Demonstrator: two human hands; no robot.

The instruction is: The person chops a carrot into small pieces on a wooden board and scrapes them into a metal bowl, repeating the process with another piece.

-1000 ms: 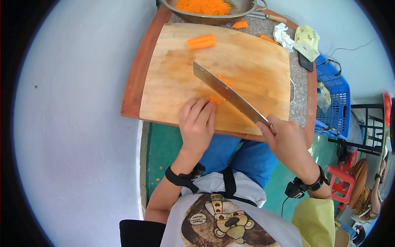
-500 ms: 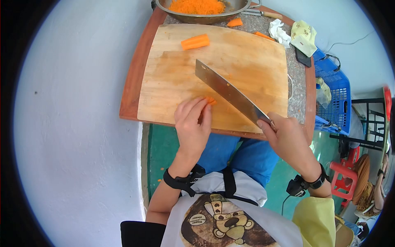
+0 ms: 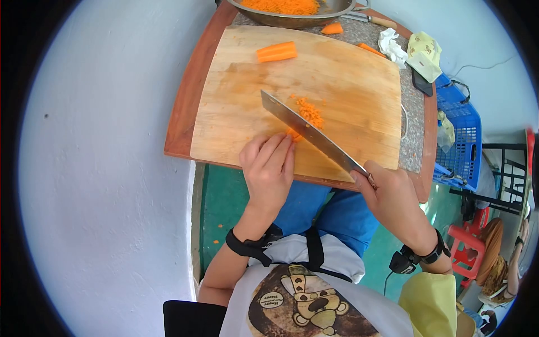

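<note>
On the board [image 3: 224, 118], the carrot [image 3: 291, 133] is pinned under the left hand [image 3: 268, 168], fingers curled nearly closed. Beside it: knife [image 3: 314, 135], handle enclosed by the right hand [image 3: 393, 194]; bits [image 3: 310, 112]. Apparent step: fine chopping. Each stroke requires fingertips clear of the edge.

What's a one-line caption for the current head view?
Left hand steadies carrot under a cleaver in the right hand, diced carrot beside the blade.

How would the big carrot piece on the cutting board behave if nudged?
The carrot piece is probably stiff, lying straight. Lengthwise lines suggest flat cuts or slices, so it may slide or fan apart rather than roll.
</note>
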